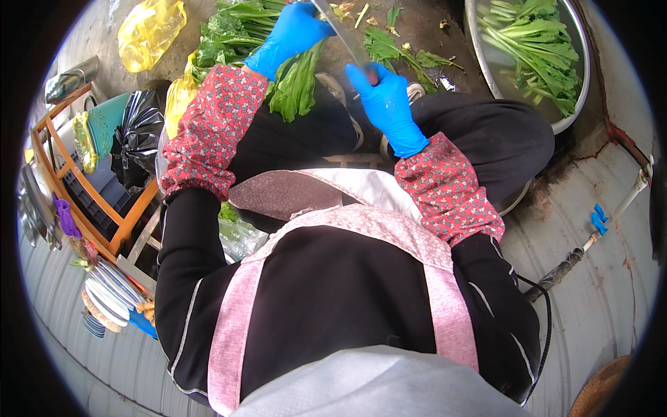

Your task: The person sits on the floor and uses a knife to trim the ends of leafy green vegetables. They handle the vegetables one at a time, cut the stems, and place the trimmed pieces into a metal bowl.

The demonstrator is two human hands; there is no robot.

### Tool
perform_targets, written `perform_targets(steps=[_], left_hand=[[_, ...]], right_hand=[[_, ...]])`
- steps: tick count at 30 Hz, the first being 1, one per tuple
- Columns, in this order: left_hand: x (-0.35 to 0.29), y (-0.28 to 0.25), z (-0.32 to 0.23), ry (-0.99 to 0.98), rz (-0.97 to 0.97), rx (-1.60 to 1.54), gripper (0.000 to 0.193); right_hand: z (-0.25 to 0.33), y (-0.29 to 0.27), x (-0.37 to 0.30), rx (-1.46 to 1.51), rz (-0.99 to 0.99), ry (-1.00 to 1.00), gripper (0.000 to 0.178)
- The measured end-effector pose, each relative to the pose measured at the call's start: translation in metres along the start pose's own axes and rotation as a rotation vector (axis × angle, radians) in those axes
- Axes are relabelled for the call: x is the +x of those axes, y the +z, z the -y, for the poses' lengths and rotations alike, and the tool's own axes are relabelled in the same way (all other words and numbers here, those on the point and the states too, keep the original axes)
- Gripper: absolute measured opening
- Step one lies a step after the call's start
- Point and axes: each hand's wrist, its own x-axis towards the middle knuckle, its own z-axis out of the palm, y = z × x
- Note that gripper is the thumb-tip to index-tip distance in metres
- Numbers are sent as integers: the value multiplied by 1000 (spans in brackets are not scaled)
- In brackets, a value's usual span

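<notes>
Leaf scraps [379, 45] litter the stained floor [424, 15], a basin [564, 125] far right. The left hand [295, 33] has fingers curled round leafy greens [295, 90]; the right hand's [389, 104] clamp a knife [347, 37].

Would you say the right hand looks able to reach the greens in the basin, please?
Probably yes: the greens lie uncovered in the basin and nothing visible blocks the right hand, though it holds a knife.

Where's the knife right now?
In the head view, the knife is at the top centre, just right of the left hand, held in the right hand.
</notes>
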Motion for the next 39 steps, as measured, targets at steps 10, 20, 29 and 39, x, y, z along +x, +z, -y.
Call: perform_targets(steps=[10,20,29,39], left_hand=[[-4,-4,-47,-38,-29,82,32],[-6,-4,-42,12,-197,110,28],[-1,-13,-28,-85,-5,-43,29],[0,-17,2,-126,188,-674,24]], right_hand=[[-4,-1,-1,177,44,91,48],[-19,-1,-1,34,-25,3,50],[-27,-15,0,247,8,95,51],[-1,-27,15,36,118,-37,57]])
